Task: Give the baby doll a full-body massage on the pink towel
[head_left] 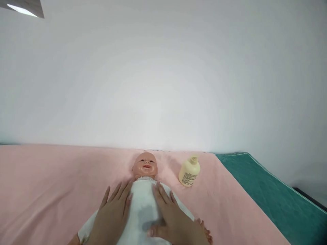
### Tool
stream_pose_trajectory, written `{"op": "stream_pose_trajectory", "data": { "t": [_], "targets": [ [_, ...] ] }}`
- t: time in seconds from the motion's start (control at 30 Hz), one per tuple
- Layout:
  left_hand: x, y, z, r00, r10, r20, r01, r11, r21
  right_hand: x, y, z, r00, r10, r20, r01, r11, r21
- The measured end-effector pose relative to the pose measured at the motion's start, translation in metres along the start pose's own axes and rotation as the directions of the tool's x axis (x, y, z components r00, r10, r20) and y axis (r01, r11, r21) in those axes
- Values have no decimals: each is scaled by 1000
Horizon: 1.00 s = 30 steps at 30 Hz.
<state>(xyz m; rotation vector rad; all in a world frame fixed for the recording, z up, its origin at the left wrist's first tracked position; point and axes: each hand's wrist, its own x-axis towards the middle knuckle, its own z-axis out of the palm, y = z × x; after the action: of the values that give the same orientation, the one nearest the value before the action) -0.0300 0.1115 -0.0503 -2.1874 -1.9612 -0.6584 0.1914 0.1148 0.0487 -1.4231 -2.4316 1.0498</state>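
Observation:
A baby doll (145,165) in a white garment (143,200) lies on its back, head toward the wall. My left hand (112,212) rests flat with fingers stretched on the left side of the doll's chest. On the right side of the chest lies my right hand (173,217), its fingers extended and its thumb apart, pointing left. Neither hand holds anything. Part of a doll's hand (204,231) shows beyond my right wrist. To the right of the doll's head is a pale yellow pump bottle (189,172) with a printed label.
A pink cloth (51,183) lies under the doll and bottle. Green material (276,194) shows at the right, beside a dark edge (310,199). Behind stands a pale wall (158,75). At the top left is a grey panel with a bright strip (21,10).

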Motion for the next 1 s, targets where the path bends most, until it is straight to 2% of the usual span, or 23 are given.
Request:
{"op": "stream_pose_trajectory", "data": {
  "t": [0.1,0.2,0.23,0.3,0.53,0.67,0.77,1.0],
  "targets": [
    [-1,-15,4,999,-16,49,13,998,64,5,-6,11,978,-208,19,208,978,7],
    [-2,-26,12,995,8,96,-17,996,89,13,-9,29,895,-433,108,430,901,49],
    [-3,-27,14,994,10,106,-20,996,91,15,-10,35,872,-474,119,469,880,67],
    [-2,-28,15,993,6,117,-18,995,98,18,-11,41,855,-507,108,499,862,88],
    [2,-22,3,991,11,134,-24,995,96,22,-11,33,897,-439,57,437,898,48],
    [3,-19,0,990,-2,139,-11,996,94,22,-13,29,949,-314,-36,313,949,-37],
    [2,-18,1,993,-11,116,2,997,77,22,-12,28,977,-207,-50,201,974,-103],
    [5,-16,3,997,-61,54,59,998,34,22,4,24,994,-102,-35,95,982,-161]
  ]
}}
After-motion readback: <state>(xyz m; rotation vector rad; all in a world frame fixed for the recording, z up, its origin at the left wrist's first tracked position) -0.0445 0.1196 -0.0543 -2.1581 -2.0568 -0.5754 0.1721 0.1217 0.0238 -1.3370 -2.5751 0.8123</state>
